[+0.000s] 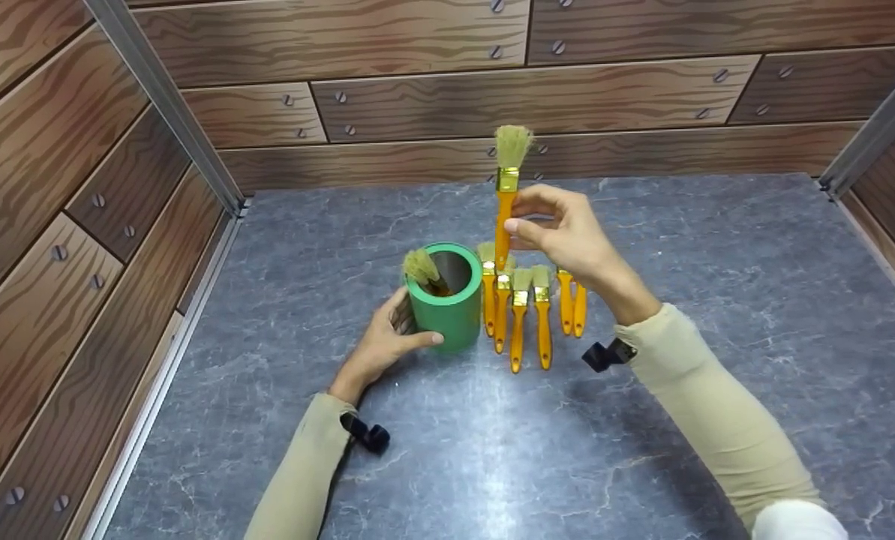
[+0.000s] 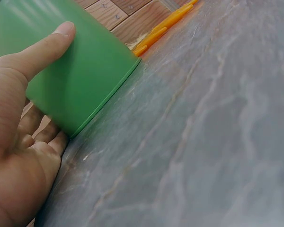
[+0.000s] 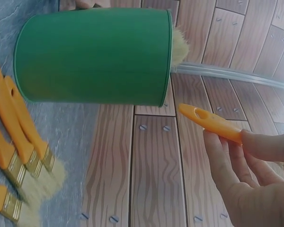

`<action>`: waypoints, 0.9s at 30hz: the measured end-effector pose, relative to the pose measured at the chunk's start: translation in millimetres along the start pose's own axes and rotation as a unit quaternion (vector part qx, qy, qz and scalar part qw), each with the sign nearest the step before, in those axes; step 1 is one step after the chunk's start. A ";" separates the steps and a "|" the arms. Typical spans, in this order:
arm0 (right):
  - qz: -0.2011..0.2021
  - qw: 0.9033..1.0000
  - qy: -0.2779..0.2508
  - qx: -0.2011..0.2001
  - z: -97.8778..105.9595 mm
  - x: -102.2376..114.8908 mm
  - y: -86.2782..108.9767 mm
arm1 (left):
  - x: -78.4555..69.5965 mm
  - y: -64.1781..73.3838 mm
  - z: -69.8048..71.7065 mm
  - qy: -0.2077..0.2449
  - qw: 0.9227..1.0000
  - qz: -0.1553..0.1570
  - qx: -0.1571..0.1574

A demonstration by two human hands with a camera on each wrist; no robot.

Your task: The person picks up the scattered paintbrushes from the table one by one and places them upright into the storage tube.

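A green cylindrical can (image 1: 447, 319) stands upright on the table, and one paintbrush (image 1: 421, 268) leans inside it, bristles up over the left rim. My left hand (image 1: 387, 341) holds the can from the left; in the left wrist view the thumb (image 2: 61, 38) lies along its side while the other fingers go partly out of sight behind it. My right hand (image 1: 563, 229) pinches the orange handle of another paintbrush (image 1: 506, 202), lifted bristles up, to the right of the can and above the table. In the right wrist view the handle's holed end (image 3: 199, 116) points toward the can.
Several paintbrushes (image 1: 518, 322) with orange handles lie right of the can, bristles toward the back wall; my right hand partly hides some. The grey marbled table (image 1: 447, 465) is bounded by wood-patterned walls (image 1: 492, 97) at the back and sides.
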State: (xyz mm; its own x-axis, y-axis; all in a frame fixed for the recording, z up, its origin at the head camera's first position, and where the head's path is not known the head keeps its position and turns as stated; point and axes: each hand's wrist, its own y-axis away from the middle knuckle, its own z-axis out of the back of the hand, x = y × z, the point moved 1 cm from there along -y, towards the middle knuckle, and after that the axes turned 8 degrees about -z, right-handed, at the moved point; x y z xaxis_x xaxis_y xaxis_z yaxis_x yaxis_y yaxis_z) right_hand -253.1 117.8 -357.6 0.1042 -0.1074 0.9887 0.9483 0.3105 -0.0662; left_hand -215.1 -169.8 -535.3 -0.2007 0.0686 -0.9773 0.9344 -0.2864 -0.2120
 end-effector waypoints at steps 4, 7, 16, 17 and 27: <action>0.014 1.000 -0.017 -0.004 -6.1 3.6 -0.3 | -0.5 -0.2 0.8 0.000 1.000 0.001 0.003; 0.023 0.999 -0.024 -0.005 -10.1 5.2 -1.0 | -0.7 -0.6 1.3 -0.002 1.000 0.001 0.005; 0.015 1.000 -0.020 -0.003 -21.1 3.5 -4.1 | 0.3 0.0 1.7 0.003 1.000 -0.004 0.006; 0.015 1.000 -0.020 -0.003 -22.3 3.4 -4.7 | 0.3 0.0 1.6 0.004 1.000 -0.006 0.006; 0.013 1.000 -0.010 0.011 -31.1 -2.1 -10.4 | -0.5 -1.1 -0.3 0.003 1.000 -0.008 0.003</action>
State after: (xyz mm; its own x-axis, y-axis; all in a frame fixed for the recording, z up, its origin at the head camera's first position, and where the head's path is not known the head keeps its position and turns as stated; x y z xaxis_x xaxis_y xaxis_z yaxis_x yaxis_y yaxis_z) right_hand -253.9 85.4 -363.2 0.1232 -0.0808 0.9891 0.9383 0.3341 -0.0896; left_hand -216.0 -169.2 -534.6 -0.2133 0.0781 -0.9739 0.9295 -0.2909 -0.2269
